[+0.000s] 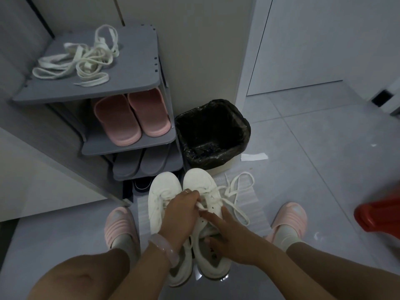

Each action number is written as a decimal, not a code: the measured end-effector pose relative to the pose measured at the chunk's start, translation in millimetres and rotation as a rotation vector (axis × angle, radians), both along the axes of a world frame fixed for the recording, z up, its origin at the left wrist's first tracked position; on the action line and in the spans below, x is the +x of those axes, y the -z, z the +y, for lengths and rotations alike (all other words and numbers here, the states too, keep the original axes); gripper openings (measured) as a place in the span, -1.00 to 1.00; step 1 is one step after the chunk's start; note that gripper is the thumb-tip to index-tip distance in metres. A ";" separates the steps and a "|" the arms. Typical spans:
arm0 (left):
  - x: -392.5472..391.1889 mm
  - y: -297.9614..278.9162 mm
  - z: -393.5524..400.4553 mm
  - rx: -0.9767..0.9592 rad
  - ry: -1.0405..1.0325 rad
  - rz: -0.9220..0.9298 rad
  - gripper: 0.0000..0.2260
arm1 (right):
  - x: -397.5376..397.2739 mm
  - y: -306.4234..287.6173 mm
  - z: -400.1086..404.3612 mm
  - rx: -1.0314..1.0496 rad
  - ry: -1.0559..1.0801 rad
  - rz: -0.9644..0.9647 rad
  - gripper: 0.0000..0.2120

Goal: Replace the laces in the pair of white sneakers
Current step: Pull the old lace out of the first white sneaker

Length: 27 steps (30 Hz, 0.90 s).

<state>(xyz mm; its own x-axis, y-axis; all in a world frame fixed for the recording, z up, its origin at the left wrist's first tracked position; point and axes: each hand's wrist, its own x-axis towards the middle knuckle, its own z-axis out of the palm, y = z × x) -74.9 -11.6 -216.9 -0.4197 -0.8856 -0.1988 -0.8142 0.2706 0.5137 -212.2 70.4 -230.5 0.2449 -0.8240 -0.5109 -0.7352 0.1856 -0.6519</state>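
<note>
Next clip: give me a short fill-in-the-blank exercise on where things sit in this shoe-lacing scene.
1. The loose cream laces lie on the ____ shelf of the grey plastic shoe rack.
2. The pair of slippers on the shelf just below is ____ in colour.
3. The black-lined bin stands to the ____ of the rack.
4. The left hand pinches a ____ of the right white sneaker.

Missing: top; pink; right; lace

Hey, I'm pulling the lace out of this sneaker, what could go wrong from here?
1. The left hand pinches the lace close to the eyelets; pulling hard may snag it there.
2. The loose end trails over the mat toward the bin and may tangle.
3. The laces on the rack look much like this one, so they may get mixed up.
</note>
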 end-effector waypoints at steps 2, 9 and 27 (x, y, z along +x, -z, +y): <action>-4.2 -2.6 1.3 -0.012 -0.066 0.073 -0.75 | -0.1 -0.1 0.4 0.024 -0.013 0.016 -0.41; 6.1 -47.7 -22.3 -0.347 -0.185 0.213 -0.87 | 5.9 -9.9 -0.2 0.121 0.009 0.109 -0.45; 20.7 -49.3 -26.9 -0.222 -0.499 0.428 -0.90 | 11.6 -10.2 -2.1 0.069 0.017 0.189 -0.49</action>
